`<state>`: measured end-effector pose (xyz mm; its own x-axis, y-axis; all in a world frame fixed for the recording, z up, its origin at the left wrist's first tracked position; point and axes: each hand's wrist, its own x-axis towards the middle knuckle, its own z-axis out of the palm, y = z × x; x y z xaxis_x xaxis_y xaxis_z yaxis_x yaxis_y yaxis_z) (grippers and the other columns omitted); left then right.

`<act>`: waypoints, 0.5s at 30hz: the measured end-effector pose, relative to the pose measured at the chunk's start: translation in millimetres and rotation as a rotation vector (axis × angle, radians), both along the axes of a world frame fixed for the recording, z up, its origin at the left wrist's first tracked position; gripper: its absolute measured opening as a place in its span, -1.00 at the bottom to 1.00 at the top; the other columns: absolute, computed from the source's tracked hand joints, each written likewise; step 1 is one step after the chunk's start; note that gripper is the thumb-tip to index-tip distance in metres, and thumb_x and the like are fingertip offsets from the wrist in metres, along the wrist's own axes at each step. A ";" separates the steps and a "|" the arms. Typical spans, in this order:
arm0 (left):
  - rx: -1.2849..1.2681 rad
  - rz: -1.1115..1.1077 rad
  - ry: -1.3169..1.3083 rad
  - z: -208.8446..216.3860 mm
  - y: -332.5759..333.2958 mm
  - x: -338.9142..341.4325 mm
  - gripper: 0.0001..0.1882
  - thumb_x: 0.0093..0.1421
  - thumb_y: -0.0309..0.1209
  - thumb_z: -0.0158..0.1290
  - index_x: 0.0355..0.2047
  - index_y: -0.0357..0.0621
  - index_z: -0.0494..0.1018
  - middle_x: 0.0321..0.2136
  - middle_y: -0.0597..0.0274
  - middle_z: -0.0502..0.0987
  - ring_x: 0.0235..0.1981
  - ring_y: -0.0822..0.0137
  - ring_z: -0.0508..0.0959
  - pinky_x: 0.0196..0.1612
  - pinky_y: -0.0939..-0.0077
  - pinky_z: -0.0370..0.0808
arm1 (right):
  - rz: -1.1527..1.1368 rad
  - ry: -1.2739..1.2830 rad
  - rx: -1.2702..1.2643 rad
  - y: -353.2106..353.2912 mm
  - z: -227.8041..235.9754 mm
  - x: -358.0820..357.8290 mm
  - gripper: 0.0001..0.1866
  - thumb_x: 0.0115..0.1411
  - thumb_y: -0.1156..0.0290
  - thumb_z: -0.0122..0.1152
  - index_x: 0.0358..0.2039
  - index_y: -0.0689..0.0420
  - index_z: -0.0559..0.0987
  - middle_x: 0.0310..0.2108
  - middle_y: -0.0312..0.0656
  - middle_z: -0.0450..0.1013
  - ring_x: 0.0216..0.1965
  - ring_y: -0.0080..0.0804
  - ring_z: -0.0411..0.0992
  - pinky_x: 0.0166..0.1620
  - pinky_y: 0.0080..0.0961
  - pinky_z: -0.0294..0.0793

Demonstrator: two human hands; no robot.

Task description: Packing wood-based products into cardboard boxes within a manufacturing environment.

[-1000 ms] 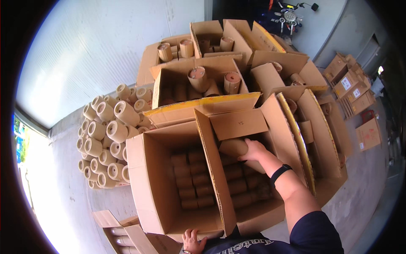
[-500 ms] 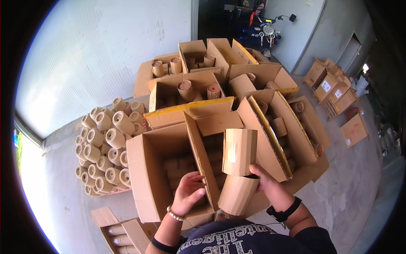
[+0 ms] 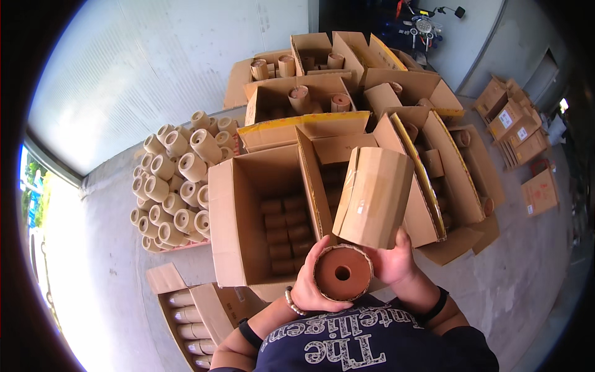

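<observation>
My left hand (image 3: 305,286) is wrapped round a cardboard-wrapped clay pot (image 3: 356,276), whose reddish round end with a central hole faces me. My right hand (image 3: 394,260) grips the lower end of a taller pot in a taped corrugated cardboard wrap (image 3: 375,195), which tilts up and to the right. Its thumb lies on that wrap; its other fingers are partly hidden behind the two pots. Both pots are held over the near edge of an open carton (image 3: 226,223), inside which several wrapped pots (image 3: 282,235) lie in rows.
More open cartons (image 3: 304,127) with wrapped pots stand close together ahead. On the left is a pile of beige pots (image 3: 176,180). A low carton of wrapped pots (image 3: 164,304) sits at the lower left. Flattened cartons (image 3: 511,124) and a motorbike (image 3: 424,28) are farther off right.
My left hand has come in from beside the carton and taken hold of the lower pot, now turned end toward me. My right hand keeps the other pot, now more tilted. The view has shifted.
</observation>
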<state>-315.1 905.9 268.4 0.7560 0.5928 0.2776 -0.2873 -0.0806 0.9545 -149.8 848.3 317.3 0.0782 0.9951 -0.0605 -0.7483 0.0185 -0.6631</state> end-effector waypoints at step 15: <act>-0.066 -0.041 0.083 11.9 8.8 -1.1 0.04 -0.43 -0.28 0.34 0.03 -0.34 -0.01 -0.08 0.05 0.27 -0.03 0.28 0.29 0.03 0.40 0.21 | 0.049 0.107 -0.262 6.9 -11.9 9.7 -0.26 -0.01 -0.11 -0.01 0.02 0.20 0.19 -0.08 -0.09 0.27 -0.06 -0.36 0.25 0.00 -0.37 0.22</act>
<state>-316.2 914.7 280.3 0.7986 0.5759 0.1748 -0.2092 -0.0067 0.9779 -140.1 855.2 305.3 0.0099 0.9470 -0.3211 -0.8099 -0.1807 -0.5580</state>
